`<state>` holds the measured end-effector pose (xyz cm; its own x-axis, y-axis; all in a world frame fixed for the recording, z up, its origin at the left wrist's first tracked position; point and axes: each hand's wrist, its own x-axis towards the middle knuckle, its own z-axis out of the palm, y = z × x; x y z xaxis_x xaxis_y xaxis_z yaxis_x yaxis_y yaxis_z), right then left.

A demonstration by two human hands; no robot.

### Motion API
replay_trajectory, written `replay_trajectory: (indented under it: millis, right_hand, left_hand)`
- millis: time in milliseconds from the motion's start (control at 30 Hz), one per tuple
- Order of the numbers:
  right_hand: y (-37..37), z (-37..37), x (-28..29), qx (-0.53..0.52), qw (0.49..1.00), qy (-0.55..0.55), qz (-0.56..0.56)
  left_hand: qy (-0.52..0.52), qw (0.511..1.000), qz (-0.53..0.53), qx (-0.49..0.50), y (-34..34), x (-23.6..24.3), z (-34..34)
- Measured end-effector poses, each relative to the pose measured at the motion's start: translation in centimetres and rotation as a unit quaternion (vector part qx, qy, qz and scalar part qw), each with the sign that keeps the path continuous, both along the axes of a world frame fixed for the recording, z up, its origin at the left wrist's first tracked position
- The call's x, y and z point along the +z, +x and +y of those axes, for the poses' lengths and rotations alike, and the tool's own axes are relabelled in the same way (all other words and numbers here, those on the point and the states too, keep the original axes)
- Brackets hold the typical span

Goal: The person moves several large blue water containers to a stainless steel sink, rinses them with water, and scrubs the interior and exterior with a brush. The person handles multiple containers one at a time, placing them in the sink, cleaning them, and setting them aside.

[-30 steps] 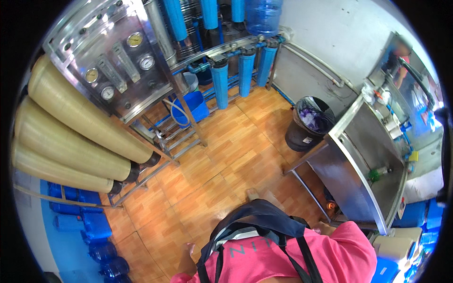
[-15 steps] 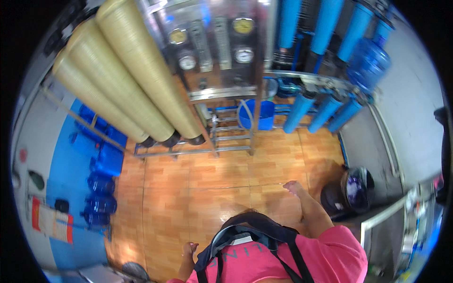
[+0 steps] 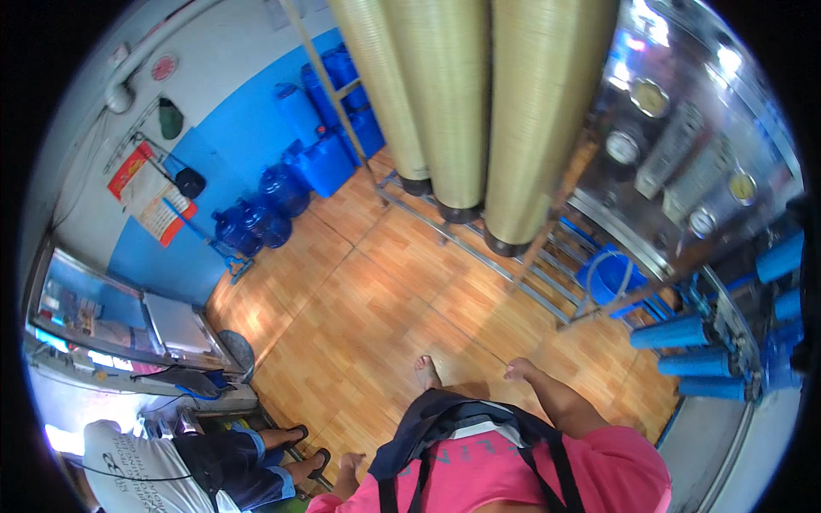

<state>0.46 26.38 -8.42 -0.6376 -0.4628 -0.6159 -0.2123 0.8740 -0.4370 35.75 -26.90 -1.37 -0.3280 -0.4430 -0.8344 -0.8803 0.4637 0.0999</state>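
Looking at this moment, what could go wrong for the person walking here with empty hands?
The bare foot steps on the wooden floor near the low metal rack under the tall tanks; a toe could hit it. The right hand swings free toward that rack. A seated person has feet stretched out close to the left hand, so tripping seems possible.

Right hand (image 3: pixel 519 369) loosely curled, empty, arm swung forward, left hand (image 3: pixel 349 462) low, empty
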Motion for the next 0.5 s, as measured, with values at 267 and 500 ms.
replay_trajectory:
  millis: [267,500]
  right_hand:
    - [-11.7,-4.6,-0.5,-0.002,0.997,0.078,-0.006]
    - [-21.4,-8.4,1.9,-0.171,0.967,0.121,-0.148]
  left_hand:
    - [0.012,0.999,-0.008,-0.040,-5.0,-3.6,-6.8]
    - [-0.018,0.908,0.077,-0.412,-25.2,-4.7,-16.5]
